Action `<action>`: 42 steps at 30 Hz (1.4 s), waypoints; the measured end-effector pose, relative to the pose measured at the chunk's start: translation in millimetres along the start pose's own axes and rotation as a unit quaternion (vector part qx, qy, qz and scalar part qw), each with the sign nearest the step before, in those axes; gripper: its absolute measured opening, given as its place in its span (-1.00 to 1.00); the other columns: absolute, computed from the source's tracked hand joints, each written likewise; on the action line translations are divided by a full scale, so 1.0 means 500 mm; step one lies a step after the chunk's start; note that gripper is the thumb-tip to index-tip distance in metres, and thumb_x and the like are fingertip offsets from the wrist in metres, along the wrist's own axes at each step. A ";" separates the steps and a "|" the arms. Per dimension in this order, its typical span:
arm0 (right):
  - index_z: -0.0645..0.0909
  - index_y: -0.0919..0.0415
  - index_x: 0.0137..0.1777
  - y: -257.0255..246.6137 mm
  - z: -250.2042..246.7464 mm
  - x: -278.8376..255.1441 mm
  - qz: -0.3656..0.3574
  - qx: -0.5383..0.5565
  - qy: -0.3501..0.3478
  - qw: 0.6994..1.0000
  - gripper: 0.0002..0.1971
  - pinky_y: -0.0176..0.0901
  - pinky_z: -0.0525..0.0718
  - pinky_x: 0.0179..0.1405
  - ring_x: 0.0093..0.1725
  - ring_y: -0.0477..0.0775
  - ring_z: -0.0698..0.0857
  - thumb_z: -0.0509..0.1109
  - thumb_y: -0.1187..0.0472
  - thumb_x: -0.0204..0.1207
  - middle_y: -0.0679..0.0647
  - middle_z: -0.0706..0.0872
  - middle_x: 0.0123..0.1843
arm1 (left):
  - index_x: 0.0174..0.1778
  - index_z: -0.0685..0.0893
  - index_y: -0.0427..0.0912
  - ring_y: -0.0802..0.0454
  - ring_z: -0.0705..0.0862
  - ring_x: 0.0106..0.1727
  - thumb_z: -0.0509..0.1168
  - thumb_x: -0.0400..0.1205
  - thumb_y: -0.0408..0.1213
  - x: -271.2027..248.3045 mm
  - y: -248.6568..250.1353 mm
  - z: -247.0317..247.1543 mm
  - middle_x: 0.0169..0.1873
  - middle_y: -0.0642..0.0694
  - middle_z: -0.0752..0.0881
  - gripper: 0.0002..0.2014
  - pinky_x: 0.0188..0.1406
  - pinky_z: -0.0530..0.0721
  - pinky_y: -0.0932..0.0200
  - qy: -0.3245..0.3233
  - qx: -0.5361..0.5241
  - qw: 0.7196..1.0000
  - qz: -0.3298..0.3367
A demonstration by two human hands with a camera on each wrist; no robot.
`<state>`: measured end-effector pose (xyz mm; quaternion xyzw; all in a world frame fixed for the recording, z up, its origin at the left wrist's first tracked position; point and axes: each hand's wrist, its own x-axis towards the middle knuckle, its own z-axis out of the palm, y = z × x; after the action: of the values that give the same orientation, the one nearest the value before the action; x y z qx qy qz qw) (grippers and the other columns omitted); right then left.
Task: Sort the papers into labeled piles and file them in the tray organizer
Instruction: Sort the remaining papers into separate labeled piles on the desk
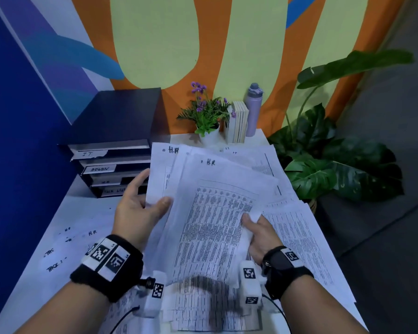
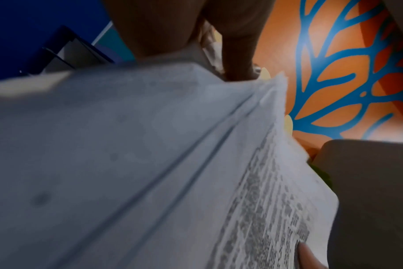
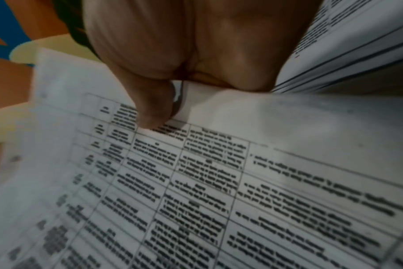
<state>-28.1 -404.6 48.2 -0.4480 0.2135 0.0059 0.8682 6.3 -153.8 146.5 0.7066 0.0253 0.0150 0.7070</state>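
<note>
I hold a fanned stack of printed papers marked "H.R" above the white table. My left hand grips the stack's left edge, thumb on top and fingers behind. My right hand pinches its right edge, thumb pressed on the printed table. The left wrist view shows the sheets' blurred edges. A black tray organizer stands at the back left, its trays labeled "IT", "ADMIN" and "H.R"; the lowest label is partly hidden by my left hand.
More printed sheets lie spread over the table's right side and under my wrists. Handwritten labels mark the table at the left. A small flower pot, books and a purple bottle stand at the back. A large plant is right.
</note>
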 end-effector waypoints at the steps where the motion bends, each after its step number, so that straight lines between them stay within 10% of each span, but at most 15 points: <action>1: 0.51 0.26 -0.19 -0.003 0.000 -0.003 -0.004 0.019 -0.009 1.000 -0.88 0.01 0.68 -0.18 -0.34 0.05 0.63 0.30 0.37 0.59 0.13 0.54 -0.29 | 0.43 0.49 0.18 -0.25 0.79 -0.09 0.51 0.45 -0.52 0.003 0.001 0.001 -0.12 -0.25 0.83 -0.28 0.04 0.74 -0.26 0.002 -0.015 1.000 -0.003; 6: 0.69 0.26 -0.12 -0.015 -0.002 -0.007 -0.018 0.092 -0.078 0.993 -0.85 0.13 0.76 -0.04 -0.17 0.15 0.75 0.48 0.41 0.31 0.20 0.72 -0.18 | 0.35 0.52 0.16 -0.05 0.75 -0.22 0.55 0.29 -0.40 0.012 -0.007 0.005 -0.09 -0.23 0.83 -0.28 -0.13 0.75 0.02 -0.011 -0.060 0.998 0.002; 9: 0.63 0.30 0.20 -0.022 -0.002 0.001 -0.021 0.058 -0.099 0.993 -0.49 0.26 0.61 0.26 0.10 0.25 0.71 0.65 0.30 0.23 0.26 0.74 0.07 | 0.39 0.49 0.15 -0.11 0.76 -0.06 0.48 0.46 -0.35 0.011 -0.018 0.010 -0.05 -0.12 0.84 -0.39 0.03 0.75 -0.11 0.003 -0.037 0.999 0.009; 12: 0.60 0.25 0.14 -0.026 0.015 0.009 -0.053 -0.018 -0.035 0.998 -0.78 0.14 0.67 0.04 -0.03 0.20 0.68 0.38 0.44 0.53 0.16 0.74 -0.07 | 0.47 0.40 0.34 -0.06 0.63 0.34 0.12 0.69 0.14 -0.006 -0.023 0.017 0.29 0.05 0.70 -0.61 0.41 0.50 -0.31 -0.007 -0.048 0.999 -0.009; 15: 0.59 0.15 0.05 -0.033 0.030 0.018 -0.129 -0.095 0.049 0.986 -0.85 0.02 0.64 -0.04 -0.11 0.12 0.63 0.32 0.40 0.61 0.07 0.70 -0.15 | 0.50 0.30 0.48 -0.06 0.51 0.47 -0.06 0.52 0.47 -0.024 -0.018 0.024 0.46 0.15 0.54 -0.40 0.43 0.40 -0.39 -0.077 -0.039 0.996 -0.036; 19: 0.54 -0.02 0.16 -0.050 0.051 -0.005 -0.200 -0.193 0.024 0.960 -0.77 -0.01 0.67 0.15 0.05 0.01 0.71 0.37 0.30 0.60 -0.05 0.73 0.01 | 0.62 0.16 0.09 0.31 0.58 0.22 0.21 0.73 -0.29 -0.029 -0.037 0.046 0.20 0.27 0.58 -0.43 0.44 0.40 0.03 -0.078 -0.005 0.997 -0.016; 22: 0.47 -0.07 0.22 -0.042 0.053 -0.027 -0.193 -0.198 -0.025 0.961 -0.65 -0.06 0.68 0.17 0.17 0.01 0.70 0.38 0.32 0.54 0.02 0.70 0.18 | 0.48 0.28 0.06 0.18 0.62 0.17 0.18 0.68 -0.55 -0.021 -0.071 0.053 0.12 0.12 0.62 -0.46 0.24 0.54 0.22 -0.042 0.012 0.999 -0.029; 26: 0.37 -0.08 0.23 0.011 0.029 -0.021 -0.093 -0.321 -0.001 0.943 -0.67 -0.14 0.73 -0.07 0.11 0.07 0.69 0.27 0.34 0.60 0.12 0.62 0.22 | 0.22 0.43 0.20 -0.15 0.61 0.24 0.16 0.68 -0.53 -0.006 -0.135 0.051 0.21 -0.21 0.60 -0.56 0.31 0.56 -0.13 -0.026 0.024 0.998 -0.059; 33: 0.39 0.11 0.42 -0.081 -0.029 0.019 -0.151 -0.397 0.149 0.893 -0.62 -0.21 0.61 -0.10 -0.02 0.06 0.64 0.21 0.33 0.62 0.07 0.58 0.19 | 0.34 0.47 0.07 -0.13 0.67 0.20 0.33 0.65 -0.33 0.010 -0.168 0.081 0.13 -0.03 0.69 -0.62 0.26 0.60 -0.11 -0.041 0.074 0.996 -0.038; 36: 0.41 0.11 0.46 -0.139 -0.119 0.044 -0.127 -0.456 0.224 0.852 -0.56 -0.16 0.57 -0.01 0.05 0.16 0.64 0.22 0.34 0.58 0.11 0.63 0.11 | 0.53 0.38 0.04 0.03 0.58 0.29 0.40 0.60 -0.31 0.009 -0.196 0.090 0.34 0.00 0.57 -0.41 0.33 0.57 -0.01 -0.149 0.265 0.952 -0.037; 42: 0.49 0.17 0.33 -0.162 -0.297 0.033 0.013 -0.573 0.291 0.766 -0.62 -0.07 0.59 0.03 0.15 0.29 0.65 0.25 0.32 0.50 0.20 0.64 0.17 | 0.61 0.20 0.29 0.01 0.05 0.68 0.46 0.49 -0.10 -0.051 -0.287 0.109 0.64 0.21 0.01 -0.19 0.61 0.12 -0.09 -0.426 0.539 0.726 -0.025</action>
<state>-51.0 -572.1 29.2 -0.8398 0.4184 0.0079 0.3460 -18.0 -209.7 3.6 0.9000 -0.2569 -0.3214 0.1440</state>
